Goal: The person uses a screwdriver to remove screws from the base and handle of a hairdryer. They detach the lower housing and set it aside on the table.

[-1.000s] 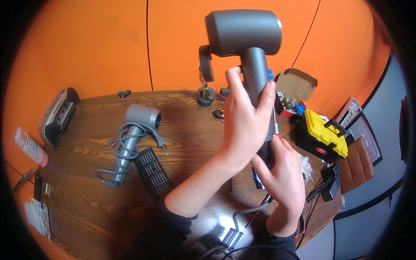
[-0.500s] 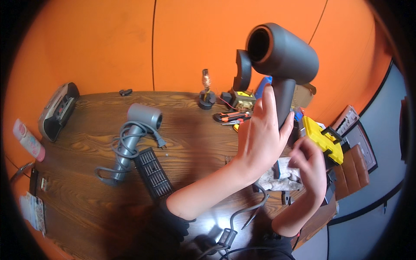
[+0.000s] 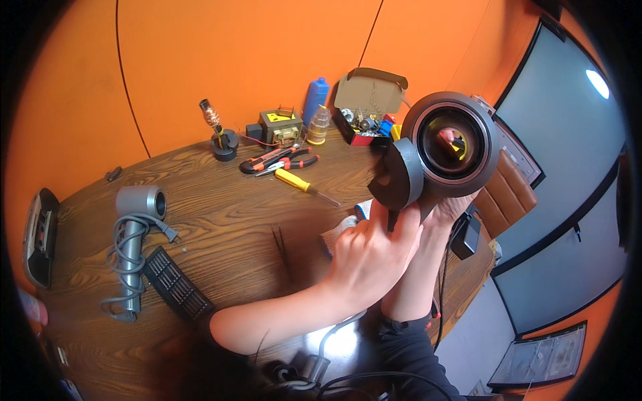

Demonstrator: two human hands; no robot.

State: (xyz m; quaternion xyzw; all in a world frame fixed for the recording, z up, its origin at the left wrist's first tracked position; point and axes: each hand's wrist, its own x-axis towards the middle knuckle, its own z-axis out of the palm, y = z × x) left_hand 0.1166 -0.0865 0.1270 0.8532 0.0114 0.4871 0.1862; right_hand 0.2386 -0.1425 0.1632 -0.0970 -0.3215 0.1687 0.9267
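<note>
A dark grey hair dryer (image 3: 485,175) is held up at the right, its round open end facing me; through the opening a bit of red and yellow shows. A dark curved piece (image 3: 401,177) sits against the barrel's left side; whether it is fixed there or held by fingers I cannot tell. My left hand (image 3: 374,250) is closed around the handle, just under that piece. Behind and to the right, my right hand (image 3: 449,215) is also against the handle, its fingertips hidden by the barrel.
Left lie a silver hair dryer (image 3: 132,254) wrapped in its cord and a black bit case (image 3: 175,284). Pliers (image 3: 289,162), a yellow screwdriver (image 3: 292,180), a blue bottle (image 3: 315,100) and an open cardboard box (image 3: 371,90) stand farther back. Tweezers (image 3: 281,250) lie mid-table.
The view has swung right. The dryer has turned so its round end faces me and sits lower, and my right hand has moved from beside it up to the handle.
</note>
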